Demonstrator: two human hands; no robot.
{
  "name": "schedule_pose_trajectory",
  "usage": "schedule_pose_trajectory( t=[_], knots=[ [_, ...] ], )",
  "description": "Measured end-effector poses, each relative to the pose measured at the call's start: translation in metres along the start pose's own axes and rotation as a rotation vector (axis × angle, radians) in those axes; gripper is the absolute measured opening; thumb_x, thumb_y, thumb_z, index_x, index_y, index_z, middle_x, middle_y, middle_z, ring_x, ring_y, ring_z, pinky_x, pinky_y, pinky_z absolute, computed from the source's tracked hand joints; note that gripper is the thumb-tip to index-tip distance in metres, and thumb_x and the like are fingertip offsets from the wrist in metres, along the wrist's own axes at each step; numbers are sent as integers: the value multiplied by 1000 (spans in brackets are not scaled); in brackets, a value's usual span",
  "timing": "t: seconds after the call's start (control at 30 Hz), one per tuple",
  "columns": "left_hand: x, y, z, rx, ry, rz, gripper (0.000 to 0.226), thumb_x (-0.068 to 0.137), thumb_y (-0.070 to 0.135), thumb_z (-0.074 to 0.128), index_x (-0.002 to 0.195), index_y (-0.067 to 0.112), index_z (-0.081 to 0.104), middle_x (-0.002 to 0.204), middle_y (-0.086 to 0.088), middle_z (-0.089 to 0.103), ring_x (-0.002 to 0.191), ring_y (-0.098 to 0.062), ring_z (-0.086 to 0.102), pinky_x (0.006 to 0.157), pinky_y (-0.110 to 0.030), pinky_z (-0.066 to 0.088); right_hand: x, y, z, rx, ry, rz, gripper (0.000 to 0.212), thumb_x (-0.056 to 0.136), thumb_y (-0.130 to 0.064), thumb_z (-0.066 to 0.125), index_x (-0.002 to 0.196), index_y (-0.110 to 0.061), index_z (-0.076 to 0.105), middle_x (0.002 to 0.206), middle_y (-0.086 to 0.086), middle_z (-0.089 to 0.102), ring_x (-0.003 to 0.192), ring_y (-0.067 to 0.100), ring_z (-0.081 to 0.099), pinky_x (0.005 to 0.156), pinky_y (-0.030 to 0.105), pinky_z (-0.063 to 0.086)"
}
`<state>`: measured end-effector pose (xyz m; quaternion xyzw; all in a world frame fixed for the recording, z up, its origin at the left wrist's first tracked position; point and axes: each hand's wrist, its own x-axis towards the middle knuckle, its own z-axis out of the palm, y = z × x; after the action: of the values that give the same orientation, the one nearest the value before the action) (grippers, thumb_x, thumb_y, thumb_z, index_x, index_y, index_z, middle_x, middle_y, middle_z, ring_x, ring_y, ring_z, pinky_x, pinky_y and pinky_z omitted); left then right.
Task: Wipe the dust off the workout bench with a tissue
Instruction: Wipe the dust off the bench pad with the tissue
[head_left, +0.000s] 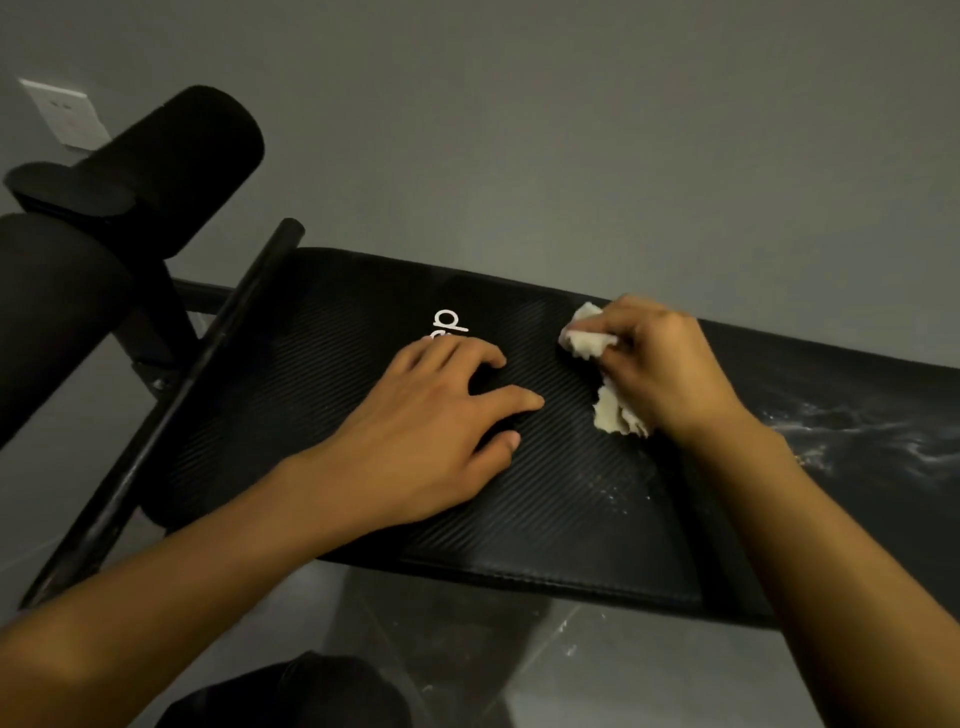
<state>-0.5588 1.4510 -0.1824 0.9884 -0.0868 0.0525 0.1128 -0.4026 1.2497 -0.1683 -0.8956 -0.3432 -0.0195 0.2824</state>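
Note:
The black padded workout bench (322, 395) runs across the middle of the view, with a white logo near its far edge. My left hand (441, 415) lies flat on the pad, fingers spread, holding nothing. My right hand (660, 364) is pressed on the pad to the right of it, closed on a crumpled white tissue (592, 343); part of the tissue sticks out below the palm. White dust (857, 426) streaks the pad to the right of my right hand, and faint specks lie near my right wrist.
Black foam rollers (171, 161) on the bench frame rise at the left, with a black bar (208, 358) slanting beside the pad. A grey wall with a white socket (65, 111) stands behind. Grey tiled floor (571, 675) lies below the bench's near edge.

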Motion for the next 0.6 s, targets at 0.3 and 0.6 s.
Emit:
schedule_pose_trajectory(
  t=[0.3,0.6],
  knots=[
    [-5,2,10,-84,121,-81,48,92,49,34,128,23,52,135,3,47,127,-14,42,110,-32,35,-8,-34,12,-44,-138,-170,25,93,-18,68,113,-31,73,113,-10,62,102,14,63,87,41,53],
    [-5,-8,7,-148,70,-72,42,89,37,36,129,26,47,135,9,46,123,-7,40,101,-23,30,-12,-54,26,-54,-137,-174,26,97,-15,61,120,-23,70,117,0,59,107,18,60,94,38,51]
  ],
)
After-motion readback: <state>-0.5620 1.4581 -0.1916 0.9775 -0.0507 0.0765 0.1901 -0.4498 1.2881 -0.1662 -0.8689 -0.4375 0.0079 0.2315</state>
